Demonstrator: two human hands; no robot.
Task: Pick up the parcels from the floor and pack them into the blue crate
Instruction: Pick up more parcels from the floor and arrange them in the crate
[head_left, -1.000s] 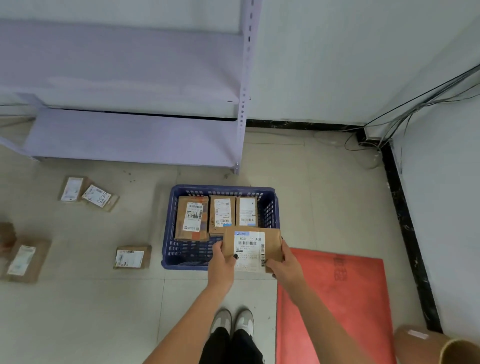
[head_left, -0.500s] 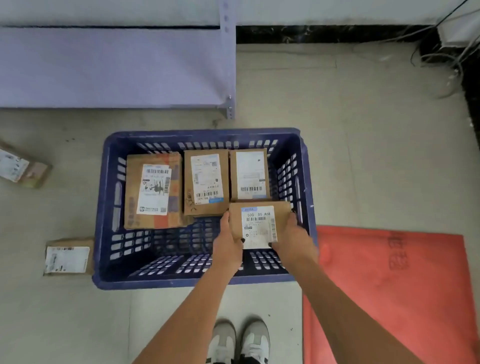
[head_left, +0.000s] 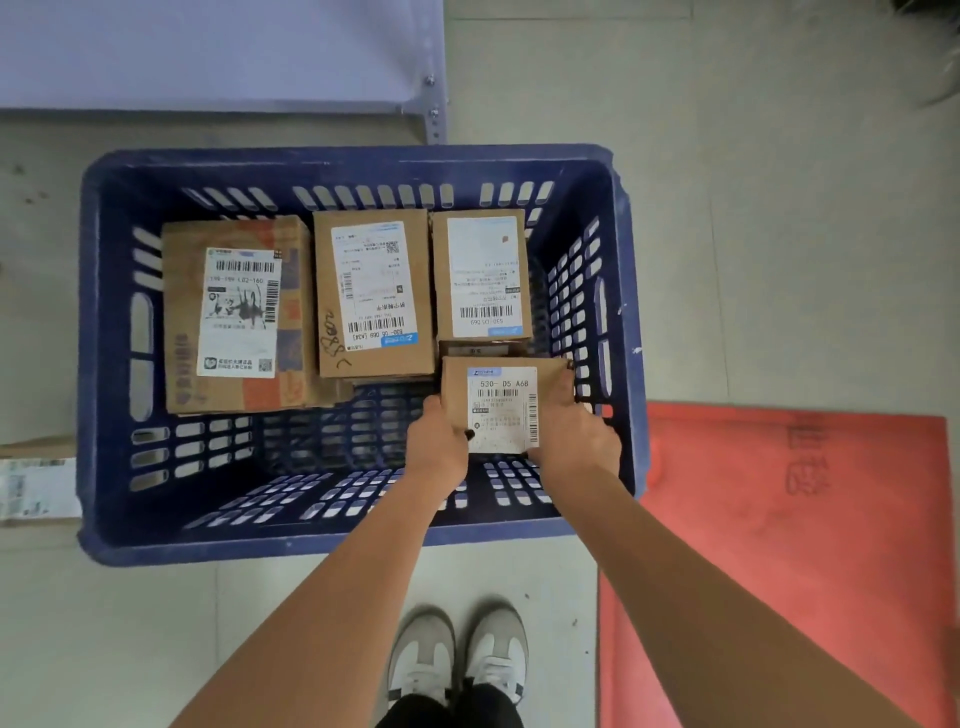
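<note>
Since the earlier frame, we note the small brown cardboard parcel with a white label (head_left: 501, 405) sits lower inside the blue slotted plastic crate (head_left: 104, 322), right of centre in the frame. Our left hand (head_left: 435, 441) grips its left edge and our right hand (head_left: 574, 436) its right edge, fingers curled round it. It lies just below the rightmost of three labelled brown cardboard parcels (head_left: 371, 293) lining the crate's upper side. We record a red mat (head_left: 805, 545) at lower right.

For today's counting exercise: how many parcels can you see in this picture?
5: three in a row along the blue crate's far side, one held by both hands, one on the floor at left. Others may be hidden.
</note>
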